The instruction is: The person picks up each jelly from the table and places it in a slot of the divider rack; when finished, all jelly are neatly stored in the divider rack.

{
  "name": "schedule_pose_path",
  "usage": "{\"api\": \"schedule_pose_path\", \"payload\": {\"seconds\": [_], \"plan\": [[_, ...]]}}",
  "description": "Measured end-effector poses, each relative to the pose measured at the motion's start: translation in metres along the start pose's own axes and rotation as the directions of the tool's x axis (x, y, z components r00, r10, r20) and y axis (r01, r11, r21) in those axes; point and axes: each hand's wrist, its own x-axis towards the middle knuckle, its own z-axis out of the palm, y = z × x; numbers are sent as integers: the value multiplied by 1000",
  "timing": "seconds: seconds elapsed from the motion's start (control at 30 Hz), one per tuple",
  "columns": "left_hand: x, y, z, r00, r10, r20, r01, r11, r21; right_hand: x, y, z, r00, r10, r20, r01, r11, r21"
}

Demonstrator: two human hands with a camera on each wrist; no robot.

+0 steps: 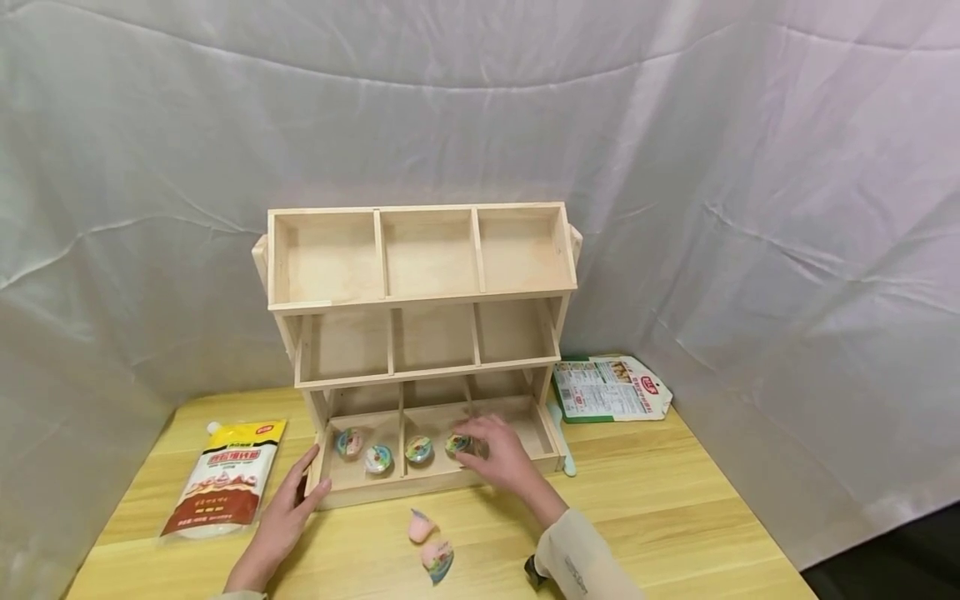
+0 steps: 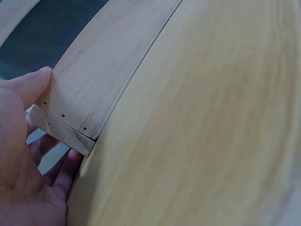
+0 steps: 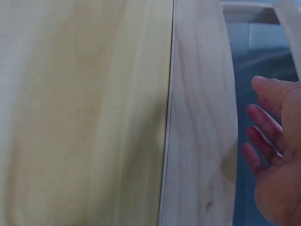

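Observation:
A three-tier wooden rack (image 1: 420, 296) stands on the table. In its bottom tier, two small lidded cups, one at the side (image 1: 348, 442) and one nearer the divider (image 1: 378, 458), lie in the left compartment. The middle compartment holds a third cup (image 1: 419, 450) and a fourth (image 1: 456, 444). My right hand (image 1: 498, 454) is over the bottom tier beside the fourth cup; in the right wrist view the hand (image 3: 280, 141) has its fingers apart with nothing between them. My left hand (image 1: 283, 517) grips the rack's front left corner, thumb on the front board (image 2: 89, 80).
Two pink cups with colourful lids (image 1: 420, 527) (image 1: 437, 558) lie on the table before the rack. A white, red and yellow pouch (image 1: 225, 479) is at the left. Right of the rack lie a green and white packet (image 1: 611, 390) and a pale green utensil (image 1: 564, 446).

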Motion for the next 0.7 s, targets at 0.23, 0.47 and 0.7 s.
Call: {"api": "schedule_pose_path", "payload": {"seconds": [0.23,0.47,0.7], "plan": [[0,1,0,1000,-18,4,18,1000,-1,-19,-21,-4,998,-6,61,3,998,62],[1,0,0,1000,-14,11,14,1000,-10,-40,-34,-1,983,-33,183,20,997,73],[1,-1,-1,1000,-8,10,8,1000,-13,-60,-44,3,952,-114,285,88,991,102]]}}
